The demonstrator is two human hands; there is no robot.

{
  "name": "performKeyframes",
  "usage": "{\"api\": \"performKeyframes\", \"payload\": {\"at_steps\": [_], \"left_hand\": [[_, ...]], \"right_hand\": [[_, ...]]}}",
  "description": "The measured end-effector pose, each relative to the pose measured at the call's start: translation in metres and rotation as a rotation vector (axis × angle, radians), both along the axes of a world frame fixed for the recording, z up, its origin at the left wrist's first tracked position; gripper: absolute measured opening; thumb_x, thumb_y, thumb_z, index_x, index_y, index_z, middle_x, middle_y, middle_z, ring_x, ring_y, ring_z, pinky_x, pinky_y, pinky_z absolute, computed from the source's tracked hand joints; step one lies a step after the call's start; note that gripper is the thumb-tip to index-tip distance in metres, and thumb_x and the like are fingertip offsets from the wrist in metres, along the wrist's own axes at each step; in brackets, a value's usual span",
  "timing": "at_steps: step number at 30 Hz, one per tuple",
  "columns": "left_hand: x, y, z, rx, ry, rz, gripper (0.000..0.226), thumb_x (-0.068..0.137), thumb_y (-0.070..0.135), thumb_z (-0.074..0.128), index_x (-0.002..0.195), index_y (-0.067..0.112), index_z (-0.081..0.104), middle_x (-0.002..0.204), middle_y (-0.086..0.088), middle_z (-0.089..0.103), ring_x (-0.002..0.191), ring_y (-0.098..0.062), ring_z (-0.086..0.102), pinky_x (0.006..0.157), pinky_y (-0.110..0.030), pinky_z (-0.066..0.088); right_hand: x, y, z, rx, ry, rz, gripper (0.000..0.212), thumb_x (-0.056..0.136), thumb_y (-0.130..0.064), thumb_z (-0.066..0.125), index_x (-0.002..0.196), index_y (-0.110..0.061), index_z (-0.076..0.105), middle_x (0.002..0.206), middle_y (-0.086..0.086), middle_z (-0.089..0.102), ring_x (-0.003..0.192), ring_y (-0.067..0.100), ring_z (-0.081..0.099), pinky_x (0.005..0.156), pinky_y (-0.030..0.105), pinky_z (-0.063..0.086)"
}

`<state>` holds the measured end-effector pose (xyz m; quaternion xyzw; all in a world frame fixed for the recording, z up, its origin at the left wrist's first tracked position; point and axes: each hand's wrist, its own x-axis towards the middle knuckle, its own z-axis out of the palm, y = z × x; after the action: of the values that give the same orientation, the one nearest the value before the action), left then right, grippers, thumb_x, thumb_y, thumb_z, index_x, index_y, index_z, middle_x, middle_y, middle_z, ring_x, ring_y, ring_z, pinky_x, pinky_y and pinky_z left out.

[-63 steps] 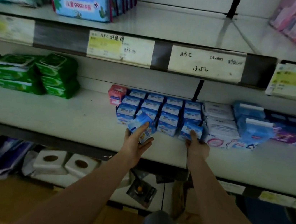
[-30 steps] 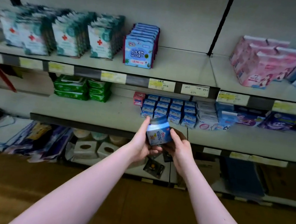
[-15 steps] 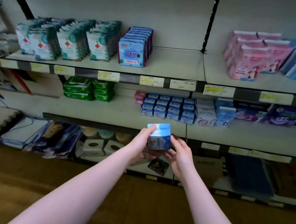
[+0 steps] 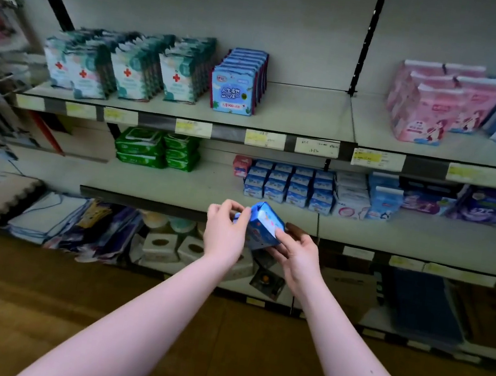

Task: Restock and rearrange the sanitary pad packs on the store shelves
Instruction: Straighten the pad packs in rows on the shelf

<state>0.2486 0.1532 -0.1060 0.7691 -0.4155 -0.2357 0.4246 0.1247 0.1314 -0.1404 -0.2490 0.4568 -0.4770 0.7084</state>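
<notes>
**Status, whole grey metal shelving bay (image 4: 292, 36):** by my reading the restock is running partway. Most stock is already standing in tidy rows. Wide bare stretches are showing on two shelves, so there is room left to fill, and one pack is off the shelf, in hand.

**Upper grey shelf (image 4: 301, 109):** it is carrying teal-and-white pouches with red crosses (image 4: 123, 67) at left. Beside them is standing a row of flat blue packs with white lettering (image 4: 236, 87). Past the black upright, tall pink packs (image 4: 430, 111) are standing.

**Middle grey shelf (image 4: 177, 188):**
- Stacked green soft packs (image 4: 157, 150) are lying at left.
- A neat block of small blue-and-white sanitary pad packs (image 4: 289, 188) is sitting in the centre.
- White soft packs (image 4: 349, 198) are touching the block's right side.
- Larger blue and purple packs are lying further right (labels too blurred to read).

**Bottom level:** white tissue boxes (image 4: 169, 245) are sitting in shadow.

**Task item:** one small blue sanitary pad pack (image 4: 261, 229) is hanging tilted in the air before the middle shelf's front edge. It is below the block and not touching the shelf.

**Grips:** the left hand (image 4: 225, 232) is pinching the pack's upper left corner with curled fingers. The right hand (image 4: 298, 254) is cradling its lower right side, thumb lying on the face. Both hands are closing firmly on this pack.

**Remaining:** the pack is still needing a slot, likely at the front of the block.
</notes>
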Motion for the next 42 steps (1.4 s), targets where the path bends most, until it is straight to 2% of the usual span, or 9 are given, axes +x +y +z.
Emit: {"api": "performKeyframes", "payload": {"at_steps": [6,10,15,20,25,28,34,37,42], "left_hand": [[0.056,-0.011,0.0,0.038,-0.002,-0.129,0.024,0.097,0.03,0.052,0.102,0.009,0.061,0.106,-0.006,0.052,0.096,-0.019,0.053,0.082,-0.025,0.037],[0.105,-0.028,-0.007,0.151,0.045,-0.185,0.033,0.098,0.034,0.046,0.113,0.008,0.058,0.117,-0.013,0.058,0.111,-0.032,0.052,0.098,-0.041,0.043],[0.136,-0.052,-0.024,0.185,0.291,-0.204,0.027,0.099,0.026,0.047,0.119,0.009,0.051,0.108,-0.008,0.058,0.095,-0.022,0.051,0.083,-0.028,0.04],[0.134,-0.087,-0.059,0.184,0.3,-0.277,0.021,0.096,0.014,0.048,0.113,0.008,0.058,0.115,-0.008,0.063,0.102,-0.022,0.057,0.083,-0.024,0.04],[0.129,-0.145,-0.115,0.242,0.369,-0.279,0.031,0.095,0.009,0.045,0.122,0.002,0.058,0.122,-0.015,0.061,0.107,-0.025,0.055,0.082,-0.024,0.038],[0.131,-0.175,-0.154,0.299,0.475,-0.257,0.035,0.095,0.015,0.047,0.127,0.006,0.057,0.127,-0.014,0.059,0.104,-0.021,0.051,0.086,-0.027,0.037],[0.128,-0.22,-0.207,0.347,0.57,-0.202,0.039,0.096,0.017,0.05,0.133,0.007,0.052,0.133,-0.013,0.054,0.112,-0.021,0.046,0.094,-0.027,0.034],[0.127,-0.234,-0.218,0.349,0.593,-0.209,0.041,0.097,0.019,0.05,0.137,0.008,0.049,0.14,-0.012,0.049,0.128,-0.025,0.042,0.099,-0.029,0.032],[0.126,-0.249,-0.23,0.351,0.641,-0.198,0.043,0.098,0.019,0.049,0.14,0.008,0.045,0.144,-0.011,0.044,0.134,-0.027,0.038,0.108,-0.031,0.028]], "right_hand": [[0.055,-0.012,0.0,-0.029,0.101,-0.046,0.037,0.087,0.001,0.063,0.122,0.005,0.052,0.109,0.021,0.065,0.089,0.025,0.066,0.075,0.033,0.056],[0.1,-0.022,0.0,0.001,0.122,-0.135,0.032,0.09,-0.001,0.059,0.121,0.003,0.053,0.109,0.019,0.064,0.088,0.021,0.066,0.069,0.028,0.055],[0.135,-0.04,-0.01,0.06,0.159,-0.238,0.015,0.09,-0.009,0.062,0.105,-0.008,0.063,0.098,0.008,0.068,0.09,0.021,0.065,0.07,0.025,0.052],[0.142,-0.078,-0.037,0.017,0.196,-0.255,0.012,0.093,-0.011,0.056,0.098,-0.005,0.066,0.106,0.015,0.069,0.098,0.026,0.065,0.089,0.035,0.053],[0.145,-0.14,-0.094,-0.034,0.305,-0.175,0.016,0.097,-0.016,0.052,0.085,-0.023,0.061,0.086,-0.005,0.062,0.081,0.009,0.056,0.076,0.025,0.045],[0.143,-0.171,-0.138,-0.017,0.331,-0.144,0.011,0.098,-0.021,0.049,0.099,-0.02,0.06,0.091,-0.005,0.061,0.088,0.015,0.055,0.088,0.03,0.044],[0.143,-0.211,-0.198,-0.011,0.36,-0.053,0.032,0.099,-0.026,0.048,0.128,-0.012,0.053,0.114,0.003,0.056,0.105,0.018,0.052,0.091,0.029,0.042],[0.142,-0.225,-0.209,0.001,0.367,-0.031,0.037,0.1,-0.027,0.046,0.133,-0.012,0.05,0.118,0.003,0.054,0.11,0.02,0.051,0.092,0.028,0.04],[0.141,-0.238,-0.219,-0.034,0.393,0.031,0.034,0.101,-0.03,0.044,0.13,-0.016,0.053,0.127,0.005,0.056,0.114,0.019,0.051,0.099,0.03,0.037]]}}
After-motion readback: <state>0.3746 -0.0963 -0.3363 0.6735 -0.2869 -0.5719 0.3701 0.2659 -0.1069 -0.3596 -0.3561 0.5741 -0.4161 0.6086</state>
